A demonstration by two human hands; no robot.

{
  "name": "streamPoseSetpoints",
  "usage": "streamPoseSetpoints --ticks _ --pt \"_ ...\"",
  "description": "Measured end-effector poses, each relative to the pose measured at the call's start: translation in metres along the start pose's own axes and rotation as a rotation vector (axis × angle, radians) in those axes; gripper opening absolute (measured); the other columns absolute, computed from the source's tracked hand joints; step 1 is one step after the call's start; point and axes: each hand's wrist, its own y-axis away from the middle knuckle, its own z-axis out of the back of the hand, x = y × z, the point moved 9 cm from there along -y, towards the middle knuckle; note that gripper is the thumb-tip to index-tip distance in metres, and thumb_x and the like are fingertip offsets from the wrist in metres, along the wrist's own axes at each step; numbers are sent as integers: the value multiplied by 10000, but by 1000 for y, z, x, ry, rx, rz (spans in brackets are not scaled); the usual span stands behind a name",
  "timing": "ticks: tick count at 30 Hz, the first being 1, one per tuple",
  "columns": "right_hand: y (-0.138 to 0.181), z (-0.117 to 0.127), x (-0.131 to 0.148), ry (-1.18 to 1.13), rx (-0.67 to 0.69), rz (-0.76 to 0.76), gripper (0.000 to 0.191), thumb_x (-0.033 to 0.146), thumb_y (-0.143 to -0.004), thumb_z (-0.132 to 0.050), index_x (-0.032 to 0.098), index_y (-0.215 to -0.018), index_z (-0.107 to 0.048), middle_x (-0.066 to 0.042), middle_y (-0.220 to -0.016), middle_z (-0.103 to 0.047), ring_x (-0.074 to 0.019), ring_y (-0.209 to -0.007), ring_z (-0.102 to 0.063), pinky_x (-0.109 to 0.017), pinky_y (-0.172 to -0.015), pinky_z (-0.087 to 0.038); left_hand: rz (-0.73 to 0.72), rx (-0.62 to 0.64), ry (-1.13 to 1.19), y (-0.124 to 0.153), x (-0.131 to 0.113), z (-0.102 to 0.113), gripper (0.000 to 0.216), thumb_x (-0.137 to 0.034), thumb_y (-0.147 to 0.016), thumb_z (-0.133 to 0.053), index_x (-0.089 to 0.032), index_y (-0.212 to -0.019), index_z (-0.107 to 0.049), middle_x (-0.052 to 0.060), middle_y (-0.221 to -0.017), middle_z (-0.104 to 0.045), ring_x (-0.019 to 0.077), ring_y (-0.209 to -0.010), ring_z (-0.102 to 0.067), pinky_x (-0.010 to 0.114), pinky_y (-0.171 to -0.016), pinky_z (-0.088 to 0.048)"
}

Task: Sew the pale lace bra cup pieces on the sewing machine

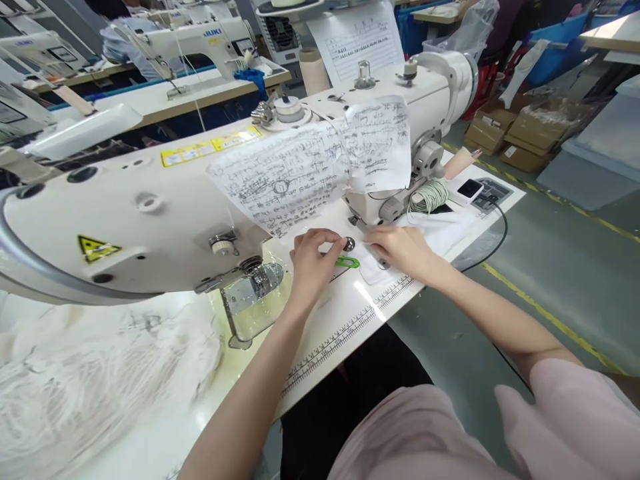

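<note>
My left hand (pixel 316 257) is closed in a pinch at a small round metal bobbin (pixel 349 244) with holes in its face. Just below it, a green-handled tool (pixel 347 262), partly hidden by the hand, lies on the white sewing table (pixel 345 313). To the right, my right hand (pixel 403 250) has its fingers bent together, their tips blurred; what they hold, if anything, cannot be made out. A narrow metal piece (pixel 383 264) shows beneath that hand, beside white cloth (pixel 373 270). Both hands are under the body of the white sewing machine (pixel 185 213).
Handwritten sheets (pixel 290 177) hang from the machine's front. A metal needle plate (pixel 255 293) lies left of my hands. White fabric and threads (pixel 110 373) are piled at left. Coiled pale cord (pixel 429 195) and a small white device (pixel 470 191) sit at right. A ruler strip (pixel 350 327) follows the table edge.
</note>
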Motion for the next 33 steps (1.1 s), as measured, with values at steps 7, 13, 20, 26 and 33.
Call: streamPoseSetpoints --ticks 7,13,20,26,33 --pt "-21 -18 20 178 126 104 222 128 -945 -458 179 -998 -667 -61 -1055 -677 -190 -721 -643 -315 -477 -191 -82 271 94 36 -5 -14 146 -384 -839 -647 -277 -747 -685 32 -1031 -706 290 -1079 -562 537 -1056 -278" --pt "17 14 -4 20 -46 88 199 201 -964 -461 209 -994 -658 -19 -1094 -679 -142 -744 -627 -277 -488 -280 -36 274 64 40 12 -6 139 -360 -829 -652 -287 -712 -669 22 -1044 -740 342 -1112 -551 619 -1062 -183" --pt "56 5 6 39 -52 322 297 196 -961 -424 161 -1159 -643 -71 -1015 -696 -202 -877 -593 -329 -711 -447 -68 62 100 44 8 9 128 -373 -873 -613 -289 -785 -653 20 -1028 -726 306 -1081 -583 539 -1042 -226" --pt "63 -4 16 169 -121 383 291 260 -978 -489 153 -1216 -619 -121 -1254 -644 -257 -1089 -567 -403 -842 -443 -206 -26 60 52 0 12 105 -340 -891 -588 -288 -813 -637 7 -1011 -734 265 -1031 -613 469 -1009 -267" --pt "47 -11 9 44 -106 335 219 216 -969 -502 192 -1123 -656 -94 -1055 -703 -217 -958 -614 -370 -789 -482 -270 -16 42 58 -6 11 102 -291 -898 -567 -279 -810 -616 -13 -965 -745 234 -981 -642 445 -1004 -264"
